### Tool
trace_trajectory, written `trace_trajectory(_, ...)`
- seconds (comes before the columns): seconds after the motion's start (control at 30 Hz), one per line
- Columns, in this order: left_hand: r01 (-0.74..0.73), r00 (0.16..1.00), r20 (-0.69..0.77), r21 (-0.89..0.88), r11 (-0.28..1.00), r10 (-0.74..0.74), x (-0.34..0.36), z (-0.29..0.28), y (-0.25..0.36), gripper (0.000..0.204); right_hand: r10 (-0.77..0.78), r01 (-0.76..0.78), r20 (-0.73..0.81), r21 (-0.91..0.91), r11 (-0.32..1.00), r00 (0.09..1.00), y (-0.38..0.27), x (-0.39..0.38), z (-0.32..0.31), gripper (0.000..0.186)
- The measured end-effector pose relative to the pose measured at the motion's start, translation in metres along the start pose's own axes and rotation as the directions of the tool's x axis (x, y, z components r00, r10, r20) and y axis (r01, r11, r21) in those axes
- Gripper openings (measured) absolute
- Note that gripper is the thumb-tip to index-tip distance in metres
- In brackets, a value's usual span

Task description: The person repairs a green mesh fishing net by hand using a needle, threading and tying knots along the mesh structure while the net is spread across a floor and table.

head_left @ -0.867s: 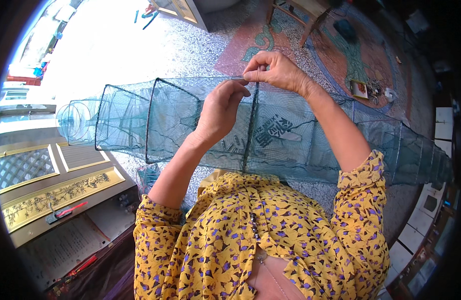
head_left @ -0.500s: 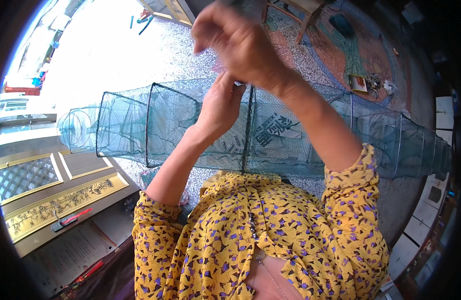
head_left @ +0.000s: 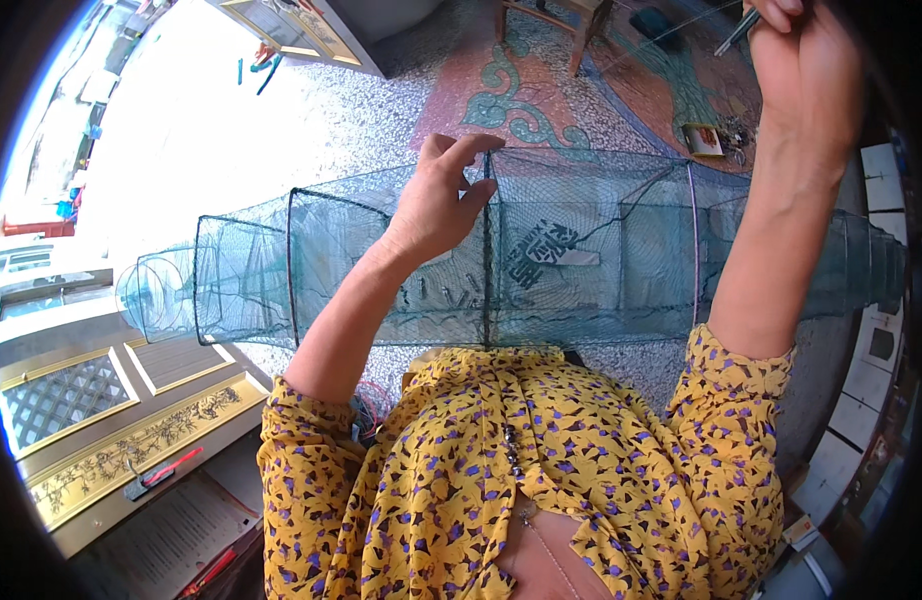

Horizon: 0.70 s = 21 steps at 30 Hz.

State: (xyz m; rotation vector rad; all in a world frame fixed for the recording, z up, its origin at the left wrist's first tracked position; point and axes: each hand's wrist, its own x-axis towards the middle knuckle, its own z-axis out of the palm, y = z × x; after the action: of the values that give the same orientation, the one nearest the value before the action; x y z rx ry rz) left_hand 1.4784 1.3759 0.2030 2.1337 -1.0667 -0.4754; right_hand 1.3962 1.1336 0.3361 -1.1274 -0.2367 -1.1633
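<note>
A long teal mesh net trap (head_left: 591, 310) with dark rod frames lies across in front of my body. My left hand (head_left: 446, 200) pinches at the top edge of a middle frame, fingertips on the mesh and rod. My right hand (head_left: 796, 55) is raised at the upper right, away from the trap, its fingers closed on a slim metal tool (head_left: 731, 35), whose exact kind I cannot make out. A thin thread stretches diagonally near that tool. Dark printed marks show through the mesh between the frames.
A wooden stool (head_left: 571, 20) stands behind the trap on a patterned floor (head_left: 481, 90). A small box (head_left: 703, 139) lies beside loose small items at right. Panelled doors (head_left: 131, 420) are at lower left, a leaning panel (head_left: 291, 30) at the top, white cupboards or tiles (head_left: 861, 380) along the right.
My right hand has lifted off the trap and swept up and to the right with the tool. My left hand stays at the frame, its fingers slightly shifted.
</note>
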Motion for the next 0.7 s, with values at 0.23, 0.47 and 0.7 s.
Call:
trace_trajectory(0.23, 0.021, 0.993, 0.115, -0.299, 0.954, 0.015, 0.047, -0.030, -0.023, 0.018, 0.403, -0.100, 0.302, -0.681, 0.726, 0.864, 0.009, -0.075, -0.002, 0.012)
trace_trajectory(0.47, 0.155, 0.958, 0.281, -0.680, 0.717, 0.058, 0.085, -0.028, -0.045, 0.022, 0.663, -0.245, 0.071, -0.895, 0.372, 0.745, 0.039, -0.154, -0.004, 0.007)
trace_trajectory(0.7, 0.294, 0.937, 0.348, -0.740, 0.605, -0.030, 0.090, -0.004, -0.048, 0.018, 0.559, -0.248, -0.042, -0.922, 0.298, 0.828, 0.059, -0.180, -0.014, 0.006)
